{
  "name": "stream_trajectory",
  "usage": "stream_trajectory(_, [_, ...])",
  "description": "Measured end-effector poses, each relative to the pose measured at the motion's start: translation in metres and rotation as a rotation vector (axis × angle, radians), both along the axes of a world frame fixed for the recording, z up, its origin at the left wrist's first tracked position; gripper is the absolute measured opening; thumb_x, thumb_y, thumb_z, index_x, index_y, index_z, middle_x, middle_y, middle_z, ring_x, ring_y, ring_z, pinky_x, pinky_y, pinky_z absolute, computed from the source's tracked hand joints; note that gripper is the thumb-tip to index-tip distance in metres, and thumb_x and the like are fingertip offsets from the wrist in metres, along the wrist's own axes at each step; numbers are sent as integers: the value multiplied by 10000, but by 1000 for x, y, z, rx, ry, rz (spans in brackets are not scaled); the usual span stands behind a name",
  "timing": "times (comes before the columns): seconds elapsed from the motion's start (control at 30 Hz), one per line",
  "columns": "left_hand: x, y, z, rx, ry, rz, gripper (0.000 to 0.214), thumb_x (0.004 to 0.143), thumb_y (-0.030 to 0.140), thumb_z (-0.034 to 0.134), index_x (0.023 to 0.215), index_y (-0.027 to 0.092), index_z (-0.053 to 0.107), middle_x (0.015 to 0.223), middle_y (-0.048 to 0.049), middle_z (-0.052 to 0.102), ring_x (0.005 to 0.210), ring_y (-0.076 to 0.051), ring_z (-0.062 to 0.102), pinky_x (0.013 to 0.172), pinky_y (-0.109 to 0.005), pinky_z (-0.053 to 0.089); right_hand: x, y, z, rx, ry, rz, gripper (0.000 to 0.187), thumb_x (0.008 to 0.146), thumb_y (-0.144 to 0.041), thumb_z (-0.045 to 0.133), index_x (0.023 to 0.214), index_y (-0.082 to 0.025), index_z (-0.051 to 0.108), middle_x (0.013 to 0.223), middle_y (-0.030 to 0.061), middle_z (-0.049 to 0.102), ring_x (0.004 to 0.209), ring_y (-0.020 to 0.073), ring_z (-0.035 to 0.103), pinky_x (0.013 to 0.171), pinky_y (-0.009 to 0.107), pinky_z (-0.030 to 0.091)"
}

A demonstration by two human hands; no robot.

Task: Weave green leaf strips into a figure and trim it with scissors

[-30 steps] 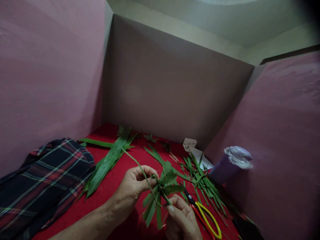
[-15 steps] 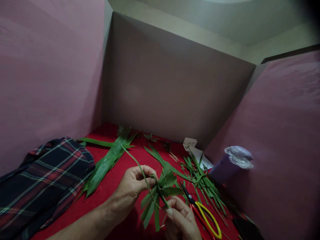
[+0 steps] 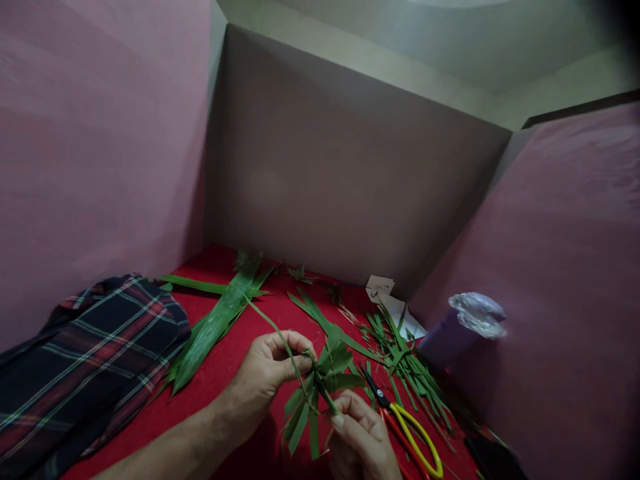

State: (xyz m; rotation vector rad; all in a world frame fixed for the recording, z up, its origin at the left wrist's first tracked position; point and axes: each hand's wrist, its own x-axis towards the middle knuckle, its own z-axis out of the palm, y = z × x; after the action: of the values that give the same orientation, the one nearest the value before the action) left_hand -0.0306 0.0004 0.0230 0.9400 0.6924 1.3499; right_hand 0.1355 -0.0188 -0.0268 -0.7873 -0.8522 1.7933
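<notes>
Between my hands is a green leaf rosette (image 3: pixel 299 427), its cut strips fanning outward from a dark centre. My left hand (image 3: pixel 273 360) pinches it near the centre with thumb and forefinger. A thin leaf strip (image 3: pixel 270 321) runs up and to the left from the rosette, past my left fingers. My right hand (image 3: pixel 363 433) is closed on a leaf strip at the rosette's right side, thumb on top. Just right of that hand lie scissors (image 3: pixel 400 417) with one yellow and one red handle, blades pointing up and left.
Long broad leaves (image 3: pixel 215 333) lie on the red cloth (image 3: pixel 240 363) beyond my left hand. Cut leaf strips (image 3: pixel 405 363) are heaped at right near white papers (image 3: pixel 400 313). A plastic-topped purple roll (image 3: pixel 445 333) leans by the right wall. Plaid fabric (image 3: pixel 105 347) covers the left.
Almost nothing differs. The rosette's lower strips have shifted very slightly, while both hands keep their grip in the same place.
</notes>
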Motion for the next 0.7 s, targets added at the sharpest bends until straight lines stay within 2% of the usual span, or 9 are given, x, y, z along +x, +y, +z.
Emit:
stream_trajectory(0.3, [-1,2,1,-34,-29,-19,80,661,194,719,701,151,664,640,-8,646,585,-113,553,606,-228,429,-1,0,0,52,-26,-66,272,625,-325,754,634,-155,541,383,-138,249,320,6,106,321,138,76])
stream_trajectory(0.53, [-2,4,-1,-8,-11,4,90,641,197,735,676,151,666,632,-1,641,592,-109,546,610,-220,422,0,1,-5,63,-7,-44,286,623,-329,754,632,-161,523,374,-143,256,306,3,108,322,136,79])
stream_trajectory(0.7, [-6,6,9,-37,-27,12,128,628,212,746,680,134,658,621,-16,643,575,-122,558,595,-238,433,0,4,-3,104,-81,-5,309,675,-388,714,660,-173,493,390,-140,281,313,6,129,313,127,119])
